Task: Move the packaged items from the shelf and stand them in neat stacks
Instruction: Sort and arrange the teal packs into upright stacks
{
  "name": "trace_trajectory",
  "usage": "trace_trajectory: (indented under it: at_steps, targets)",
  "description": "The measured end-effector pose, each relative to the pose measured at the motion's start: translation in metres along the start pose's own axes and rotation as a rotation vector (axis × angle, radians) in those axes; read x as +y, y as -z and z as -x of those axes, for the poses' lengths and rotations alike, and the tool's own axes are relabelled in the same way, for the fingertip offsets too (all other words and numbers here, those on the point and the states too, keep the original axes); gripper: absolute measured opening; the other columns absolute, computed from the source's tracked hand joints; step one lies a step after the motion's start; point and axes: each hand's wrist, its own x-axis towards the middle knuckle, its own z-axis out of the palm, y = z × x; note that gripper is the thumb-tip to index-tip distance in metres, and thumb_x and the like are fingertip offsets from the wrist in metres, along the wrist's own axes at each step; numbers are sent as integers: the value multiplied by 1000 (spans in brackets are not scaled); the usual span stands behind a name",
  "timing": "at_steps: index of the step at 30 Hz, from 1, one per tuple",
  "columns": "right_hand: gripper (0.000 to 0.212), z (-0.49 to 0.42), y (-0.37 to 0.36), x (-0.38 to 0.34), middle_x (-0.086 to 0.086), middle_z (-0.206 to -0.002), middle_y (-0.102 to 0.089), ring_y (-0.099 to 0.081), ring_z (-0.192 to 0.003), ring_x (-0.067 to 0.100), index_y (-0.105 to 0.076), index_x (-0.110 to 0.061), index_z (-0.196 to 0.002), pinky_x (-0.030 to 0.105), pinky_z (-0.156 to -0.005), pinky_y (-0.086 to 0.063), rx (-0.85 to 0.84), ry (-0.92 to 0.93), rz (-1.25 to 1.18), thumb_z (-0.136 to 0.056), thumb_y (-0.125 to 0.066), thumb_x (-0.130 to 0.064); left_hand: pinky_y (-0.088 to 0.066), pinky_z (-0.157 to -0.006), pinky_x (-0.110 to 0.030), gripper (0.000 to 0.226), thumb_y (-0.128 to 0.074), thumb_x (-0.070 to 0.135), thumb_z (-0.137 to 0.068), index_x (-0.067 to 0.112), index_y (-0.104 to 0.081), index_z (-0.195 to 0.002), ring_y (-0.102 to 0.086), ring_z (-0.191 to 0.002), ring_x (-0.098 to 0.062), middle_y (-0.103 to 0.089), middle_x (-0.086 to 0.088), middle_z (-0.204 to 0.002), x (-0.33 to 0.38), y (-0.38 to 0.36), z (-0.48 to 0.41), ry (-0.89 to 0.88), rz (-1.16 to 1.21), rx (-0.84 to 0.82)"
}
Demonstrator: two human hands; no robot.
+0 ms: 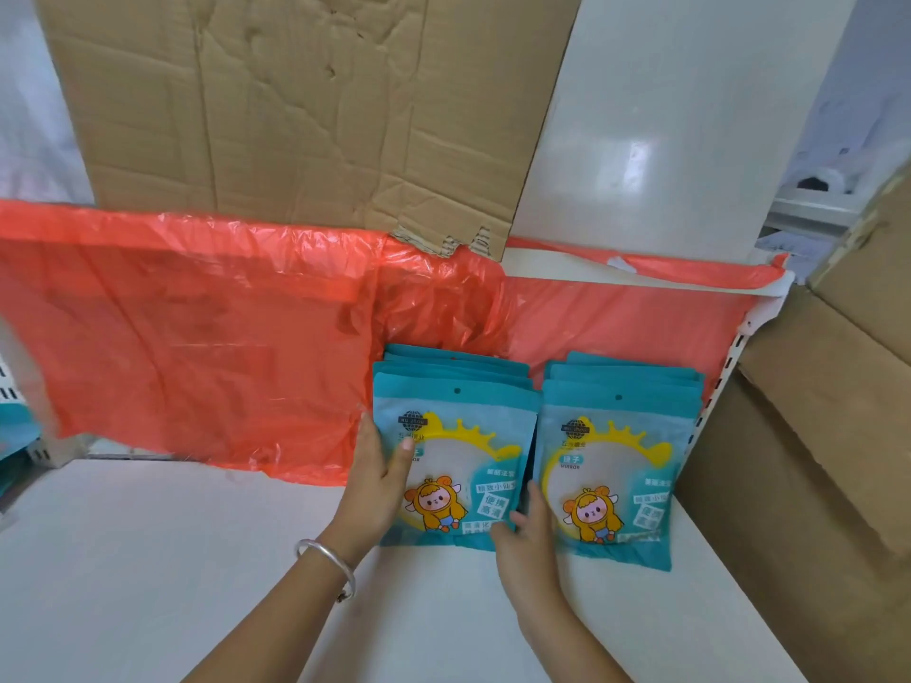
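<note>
Packaged items (458, 456) stand in two teal stacks at abt 4 o'clock of the view, on the white shelf (148, 559), tops leaning back vs the red plastic sheet (197, 337).

Going L to R: a few more teal packs (15, 436) peek in at 9 o'clock; can't tell how they sit. Your left hand (377, 490), bracelet (328, 566) on the wrist, grips the left stack (453, 386) at its 9 o'clock edge, thumb across the front pack, fingers along the side. Your right hand (530, 529) is at that stack's 4 o'clock corner, thumb on the front, fingers pushed into the gap w/ the right stack (621, 465). It looks like a pinch on the edge, but how far the fingers reach behind is hidden. A cardboard box (798, 436) sits just beside the right stack at 3 o'clock.

Risks, as I judge them:
- Packs look like slick film and are fanned at 12 o'clock. Let go of both sides at once and the front ones prob slide fwd at the base, so the left stack flops toward 6 o'clock.
- The plastic sheet is loose backing and may give, so the lean grows.
- Yanking your right fingers out of the gap could drag the right stack's front pack toward 9 o'clock and skew it.
- Squeezing too hard bows the packs, and they won't stand flat.
</note>
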Motion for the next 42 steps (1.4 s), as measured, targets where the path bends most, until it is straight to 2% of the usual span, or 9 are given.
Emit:
trace_trajectory:
  at_steps: [5, 11, 15, 20, 26, 30, 35, 38, 42]
  targets:
    - [57, 27, -13, -7, 2, -131, -31, -47, -110, 16, -40, -18, -137, 31, -93, -46, 100, 46, 40, -88, -49, 9, -12, -118, -31, 86, -44, 55, -91, 24, 11, -149, -10, -143, -7, -8, 13, -156, 18, 16, 13, 105, 34, -21]
    - [43, 58, -65, -15, 2, -124, -47, -50, -88, 4, -52, -19, -123, 15, -76, -40, -18, 68, 17, -88, -50, 7, -17, -113, -26, 71, -47, 36, -96, 19, -6, -152, -16, -145, -13, -14, 3, -158, 10, 74, 40, 175, -17, 63]
    - [38, 89, -133, -24, 3, -116, -50, -47, -81, 2, -57, -16, -119, 2, -67, -38, -182, 117, 53, -88, -50, 6, -21, -109, -24, 64, -49, 35, -96, 20, -18, -150, -23, -142, -10, -26, 11, -151, 0, 157, 69, 201, -11, 156]
    - [36, 148, -240, -29, 2, -111, -52, -50, -84, 2, -60, -20, -113, 0, -65, -38, -364, 162, 70, -89, -49, 5, -25, -113, -31, 56, -52, 29, -95, 19, -32, -146, -34, -138, -15, -36, 0, -150, -23, 289, 123, 308, -38, 362]
    - [36, 243, -376, -36, 8, -112, -53, -50, -82, 3, -60, -11, -116, -1, -68, -37, -601, 245, 129, -86, -51, 7, -31, -105, -23, 50, -53, 20, -95, 7, -39, -141, -42, -130, -14, -43, -4, -144, -44, 444, 218, 406, -58, 634]
    - [36, 296, -447, -45, 5, -114, -52, -49, -93, 15, -60, -12, -117, 12, -78, -36, -751, 308, 163, -86, -52, 5, -33, -103, -27, 60, -54, 34, -87, 9, -42, -140, -44, -129, -18, -48, -4, -141, -44, 522, 274, 475, -93, 794]
    - [38, 337, -518, -59, 1, -114, -48, -48, -107, 18, -58, -14, -123, 23, -91, -32, -874, 381, 240, -88, -52, 0, -38, -86, -26, 29, -47, 17, -96, 21, -52, -125, -49, -106, -12, -55, 12, -105, -48, 589, 318, 483, -151, 920]
    - [40, 356, -557, -60, 0, -111, -46, -46, -116, 22, -58, -12, -125, 27, -95, -34, -920, 435, 340, -87, -53, -3, -47, -91, -31, 50, -51, 37, -87, 16, -52, -132, -54, -116, -17, -57, 2, -128, -61, 618, 336, 517, -161, 960]
    - [41, 372, -611, -60, 1, -115, -48, -46, -119, 23, -57, -16, -127, 31, -102, -35, -992, 436, 389, -87, -53, -7, -41, -84, -20, 41, -48, 23, -94, 13, -51, -133, -53, -117, -14, -55, -1, -132, -85, 655, 339, 527, -127, 997]
